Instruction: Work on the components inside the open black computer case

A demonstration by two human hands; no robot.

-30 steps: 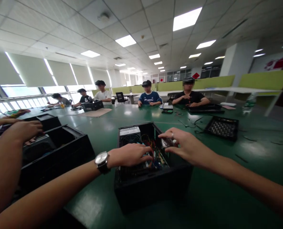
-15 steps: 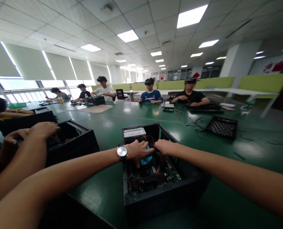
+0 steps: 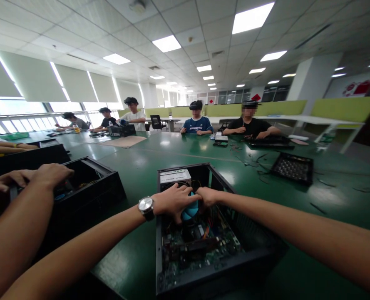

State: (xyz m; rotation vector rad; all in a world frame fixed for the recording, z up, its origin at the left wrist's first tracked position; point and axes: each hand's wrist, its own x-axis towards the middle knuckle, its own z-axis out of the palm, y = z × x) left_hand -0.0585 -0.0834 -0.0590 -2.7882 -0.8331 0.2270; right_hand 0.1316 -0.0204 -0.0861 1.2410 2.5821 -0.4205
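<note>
On the left, a co-worker's hand reaches over a black case. Next, on the green surface, an open computer case holds a blue fan; the left hand spreads its fingers over it, the right hand curls close beside, and whether either grips anything I cannot tell. Farther right lies a black tray-like part.

Bright ceiling panels and daylight around window blinds glare off the green bench, while the computer case looks dim and edges stretch.
</note>
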